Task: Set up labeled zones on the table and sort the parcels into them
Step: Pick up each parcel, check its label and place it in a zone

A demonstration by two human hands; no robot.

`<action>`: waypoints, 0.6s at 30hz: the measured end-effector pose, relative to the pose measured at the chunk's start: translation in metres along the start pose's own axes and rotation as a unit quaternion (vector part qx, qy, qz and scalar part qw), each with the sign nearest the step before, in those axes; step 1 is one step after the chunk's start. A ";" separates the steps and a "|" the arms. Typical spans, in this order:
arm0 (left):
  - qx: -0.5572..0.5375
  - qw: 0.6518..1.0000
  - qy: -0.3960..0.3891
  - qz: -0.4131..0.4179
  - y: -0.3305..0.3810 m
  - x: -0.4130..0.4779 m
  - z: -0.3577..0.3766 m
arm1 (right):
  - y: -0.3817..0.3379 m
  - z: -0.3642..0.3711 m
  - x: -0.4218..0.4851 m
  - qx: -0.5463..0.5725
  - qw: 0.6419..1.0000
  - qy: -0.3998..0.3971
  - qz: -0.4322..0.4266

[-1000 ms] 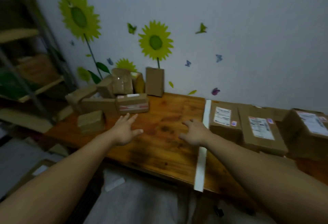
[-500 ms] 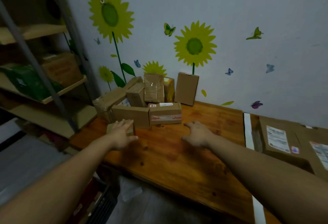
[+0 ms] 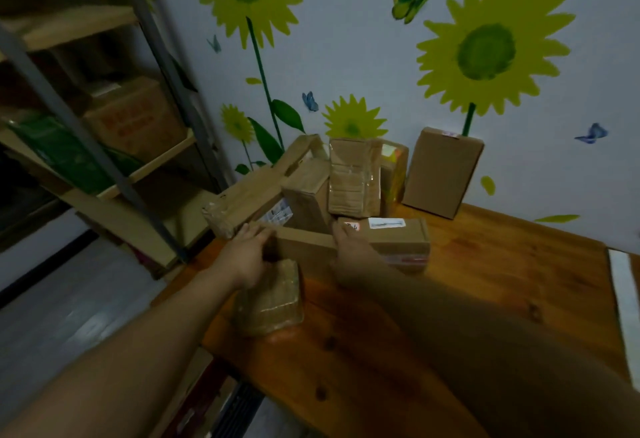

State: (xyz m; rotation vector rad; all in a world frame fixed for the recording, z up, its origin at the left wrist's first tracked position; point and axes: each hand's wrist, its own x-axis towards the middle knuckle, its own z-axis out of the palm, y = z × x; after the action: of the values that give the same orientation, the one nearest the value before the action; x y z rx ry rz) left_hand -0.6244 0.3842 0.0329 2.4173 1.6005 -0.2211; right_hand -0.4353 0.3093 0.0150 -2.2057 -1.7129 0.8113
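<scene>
Two closed grips, left hand (image 3: 244, 255) and right hand (image 3: 349, 252), on the ends of a parcel (image 3: 304, 245) lengthwise left-to-right

The room is dim, the light flat and cool on the wall (image 3: 363, 56), warmer on the desk (image 3: 502, 281). The left hand (image 3: 246, 257) catches more light than the right hand (image 3: 349, 252), whose forearm is deep in shadow. Both, and the box (image 3: 304, 247) they hold, are slightly blurred. A wrapped parcel (image 3: 353, 177) glints faintly. The floor (image 3: 69, 316) shows a pale sheen. The shelf (image 3: 152, 163) is murky, its posts bent by wide-angle distortion.
</scene>
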 end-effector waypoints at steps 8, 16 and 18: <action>0.040 0.998 -0.017 0.054 -0.020 0.048 0.016 | 0.002 0.027 0.016 -0.039 0.998 0.031 0.037; -0.026 0.980 0.038 0.196 -0.019 0.041 -0.002 | 0.003 0.010 -0.050 0.007 0.982 0.136 0.128; -0.050 0.967 0.042 0.244 -0.012 0.033 -0.007 | 0.000 0.010 -0.069 0.018 0.975 0.154 0.159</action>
State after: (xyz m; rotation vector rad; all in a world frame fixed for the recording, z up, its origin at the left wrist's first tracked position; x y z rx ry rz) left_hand -0.6223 0.4197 0.0296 2.6709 0.9648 0.0506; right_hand -0.4522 0.2422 0.0265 -2.4624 -1.2134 0.5185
